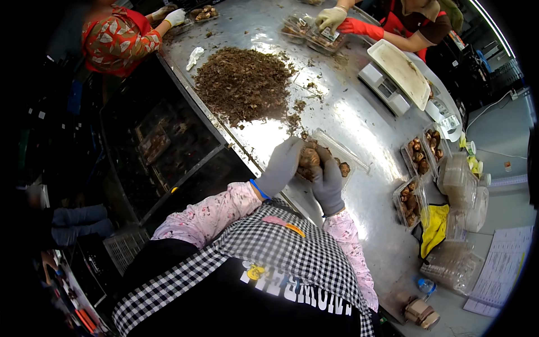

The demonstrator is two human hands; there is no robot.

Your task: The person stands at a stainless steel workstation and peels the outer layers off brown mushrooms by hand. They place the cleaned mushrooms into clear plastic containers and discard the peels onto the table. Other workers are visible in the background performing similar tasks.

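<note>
My left hand [278, 168] and my right hand [329, 185], both in grey gloves, close around a brown, ringed taro-like corm [309, 157] from either side. They hold it over an open clear plastic clamshell box [342, 148] at the near edge of the metal table. Other small corms [344, 169] show in that box, just past my right fingers. My hands hide much of the box and its contents. Beyond my left hand lies a broad heap of brown peelings [246, 82], with loose scraps trailing towards the box.
Clamshells of corms [407, 202] stand to the right, beside stacked empty plastic boxes [457, 181] and a yellow cloth [434, 227]. A weighing scale [385, 90] stands further back. Across the table, a co-worker's gloved hands [332, 21] touch a packed box; another person [122, 40] works far left.
</note>
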